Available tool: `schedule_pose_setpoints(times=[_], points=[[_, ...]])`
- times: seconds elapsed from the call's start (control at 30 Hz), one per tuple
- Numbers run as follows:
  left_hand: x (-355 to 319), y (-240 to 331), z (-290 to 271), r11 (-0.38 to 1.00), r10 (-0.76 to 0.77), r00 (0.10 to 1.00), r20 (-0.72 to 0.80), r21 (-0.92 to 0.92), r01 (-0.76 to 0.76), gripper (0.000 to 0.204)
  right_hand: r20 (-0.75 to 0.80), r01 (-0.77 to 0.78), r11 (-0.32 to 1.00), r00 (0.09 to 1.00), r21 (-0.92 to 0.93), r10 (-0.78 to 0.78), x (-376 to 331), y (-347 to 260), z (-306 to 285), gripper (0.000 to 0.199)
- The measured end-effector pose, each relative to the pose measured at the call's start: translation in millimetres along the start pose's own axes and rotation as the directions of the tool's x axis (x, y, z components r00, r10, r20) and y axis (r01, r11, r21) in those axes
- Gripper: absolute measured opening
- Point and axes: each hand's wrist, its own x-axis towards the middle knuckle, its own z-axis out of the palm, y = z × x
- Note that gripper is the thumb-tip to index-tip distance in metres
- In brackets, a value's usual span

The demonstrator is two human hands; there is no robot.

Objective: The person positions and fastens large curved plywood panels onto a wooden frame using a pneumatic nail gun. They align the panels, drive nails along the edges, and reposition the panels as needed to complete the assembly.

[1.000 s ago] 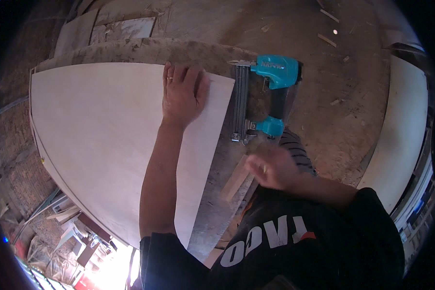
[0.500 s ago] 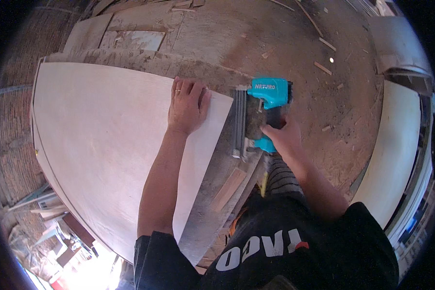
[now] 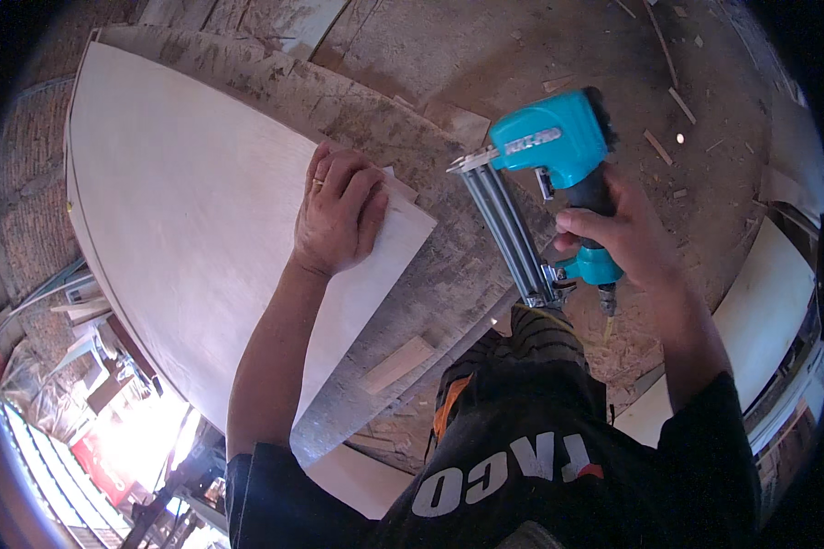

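A large pale plywood panel [image 3: 183, 201] lies on the worn, dusty workbench [image 3: 357, 114] to my left. My left hand [image 3: 339, 210] is on the panel near its right-hand corner, with the fingers curled over the far edge. A small piece of pale wood [image 3: 399, 186] shows at that edge, beside my fingers. To the right, my right hand [image 3: 636, 238] is wrapped around the handle of a teal nail gun [image 3: 558, 137]. The gun is held up off the bench, its nose pointing left and its silver magazine angled down. A yellow hose hangs below its handle.
A short wooden strip [image 3: 396, 364] lies on the near part of the bench. Wood scraps [image 3: 657, 147] are scattered over the dirty floor. Another pale curved panel [image 3: 769, 306] stands at the right. Clutter and bright light fill the lower left.
My right hand has lifted the nail gun and moved it right, away from the panel's corner. My left hand remains at the panel's far edge. The view has turned, so the panel appears tilted.
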Motion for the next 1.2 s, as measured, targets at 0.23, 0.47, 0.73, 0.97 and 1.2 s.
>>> schedule_pose_setpoints(times=[0.23,0.47,0.73,0.97,1.2], points=[[0,2,3,0.999,-0.033,0.999,0.011,-0.005,0.033,0.021,0.260,-0.272,0.962,0.931,0.020,0.258,43,-8,8,0.024],[1,2,1,0.999,-0.047,0.998,0.038,-0.012,0.048,0.021,0.317,-0.241,0.966,0.912,-0.096,0.260,54,-7,22,0.026],[0,2,1,0.998,-0.061,0.997,0.056,-0.002,0.061,0.022,0.346,-0.232,0.969,0.905,-0.084,0.247,62,-4,19,0.029],[-2,0,-1,0.998,-0.061,0.990,0.124,0.018,0.059,0.023,0.298,-0.272,0.962,0.916,-0.028,0.267,58,0,21,0.031],[-5,-2,-1,0.998,-0.059,0.992,0.110,0.042,0.055,0.024,0.253,-0.209,0.978,0.946,-0.004,0.203,29,-14,14,0.026]])
